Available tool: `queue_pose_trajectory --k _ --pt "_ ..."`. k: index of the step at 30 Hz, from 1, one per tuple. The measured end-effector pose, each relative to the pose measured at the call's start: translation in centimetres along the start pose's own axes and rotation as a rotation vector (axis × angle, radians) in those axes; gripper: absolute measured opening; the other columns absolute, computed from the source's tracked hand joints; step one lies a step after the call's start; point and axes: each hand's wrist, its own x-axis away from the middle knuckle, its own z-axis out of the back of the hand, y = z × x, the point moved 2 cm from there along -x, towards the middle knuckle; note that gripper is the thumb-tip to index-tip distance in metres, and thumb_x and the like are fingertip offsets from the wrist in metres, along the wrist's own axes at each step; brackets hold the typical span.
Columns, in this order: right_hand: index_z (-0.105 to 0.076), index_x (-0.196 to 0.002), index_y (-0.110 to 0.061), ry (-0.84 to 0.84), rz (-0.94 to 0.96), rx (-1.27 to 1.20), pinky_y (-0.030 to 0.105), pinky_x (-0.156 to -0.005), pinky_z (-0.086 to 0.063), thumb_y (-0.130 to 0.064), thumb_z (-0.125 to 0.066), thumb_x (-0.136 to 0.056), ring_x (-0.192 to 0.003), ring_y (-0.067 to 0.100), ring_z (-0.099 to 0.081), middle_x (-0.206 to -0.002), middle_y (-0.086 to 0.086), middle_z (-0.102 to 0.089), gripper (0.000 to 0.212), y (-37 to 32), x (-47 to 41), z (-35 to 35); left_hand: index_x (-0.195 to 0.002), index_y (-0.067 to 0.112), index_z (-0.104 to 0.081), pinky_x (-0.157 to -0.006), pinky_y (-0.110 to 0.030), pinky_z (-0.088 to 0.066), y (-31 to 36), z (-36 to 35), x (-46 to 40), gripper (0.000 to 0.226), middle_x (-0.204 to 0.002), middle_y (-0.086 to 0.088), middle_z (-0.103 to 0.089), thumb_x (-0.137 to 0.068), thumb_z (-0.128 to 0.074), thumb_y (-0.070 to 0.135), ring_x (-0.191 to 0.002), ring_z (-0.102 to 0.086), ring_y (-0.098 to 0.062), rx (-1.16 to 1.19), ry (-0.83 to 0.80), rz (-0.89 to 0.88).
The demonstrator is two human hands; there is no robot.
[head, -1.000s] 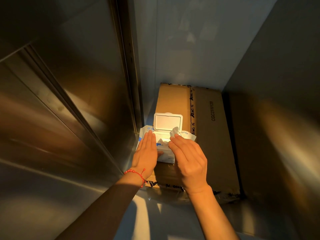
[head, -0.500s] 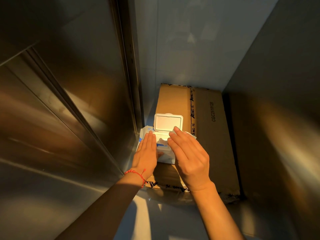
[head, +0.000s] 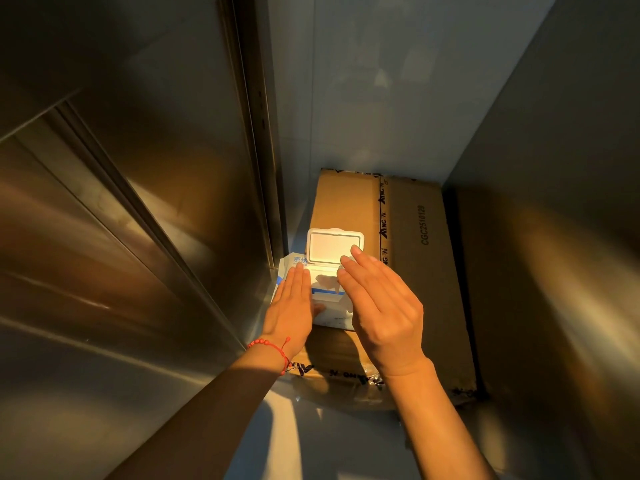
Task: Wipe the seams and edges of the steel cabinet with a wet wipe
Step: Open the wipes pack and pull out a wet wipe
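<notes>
Wet wipe (head: pixel 327 282) pokes from the open wipe pack (head: pixel 325 306) on the cardboard box (head: pixel 349 206), long axis left-right; right hand (head: pixel 384 310) nearer, fingers straight, grasping nothing, just right of it; left hand (head: pixel 294 306) flat, pressing the pack; steel cabinet (head: pixel 138 202) left.

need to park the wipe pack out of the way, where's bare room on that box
Bare cardboard box top lies right of the wipe pack, up to the right wall, and behind its raised lid. Crowded at the near left corner: left hand and right hand cover the pack beside the steel cabinet.
</notes>
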Motion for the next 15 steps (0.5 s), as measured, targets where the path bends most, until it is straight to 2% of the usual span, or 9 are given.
queue_pose_trajectory --k 5,10,15 --pt "-0.073 -0.089 0.003 0.003 -0.004 -0.012 0.041 -0.083 -0.053 -0.011 -0.057 -0.090 -0.097 0.030 -0.066 -0.098 0.019 -0.070 0.021 0.0 -0.7 0.4 -0.148 0.012 0.005 -0.116 -0.028 -0.002 0.1 0.1 0.0 0.068 -0.157 -0.004 0.005 -0.099 -0.038 0.029 -0.144 0.005 -0.015 0.057 0.015 0.011" --pt "-0.073 -0.090 0.003 0.022 0.007 0.004 0.039 -0.089 -0.049 -0.005 -0.070 -0.079 -0.098 0.029 -0.066 -0.100 0.020 -0.069 0.014 0.4 -1.8 0.5 -0.149 0.014 0.002 -0.114 -0.028 -0.007 0.4 0.4 0.1 0.073 -0.158 -0.004 -0.001 -0.097 -0.047 0.029 -0.144 0.000 -0.018 0.149 0.034 0.039" --pt "-0.073 -0.091 0.003 0.027 -0.001 0.001 0.038 -0.091 -0.048 -0.002 -0.076 -0.074 -0.101 0.029 -0.065 -0.101 0.019 -0.069 0.018 0.9 -2.0 0.9 -0.149 0.015 0.002 -0.114 -0.029 -0.007 0.2 0.3 0.0 0.068 -0.158 -0.003 -0.001 -0.099 -0.042 0.024 -0.144 0.000 -0.018 0.105 0.023 0.045"
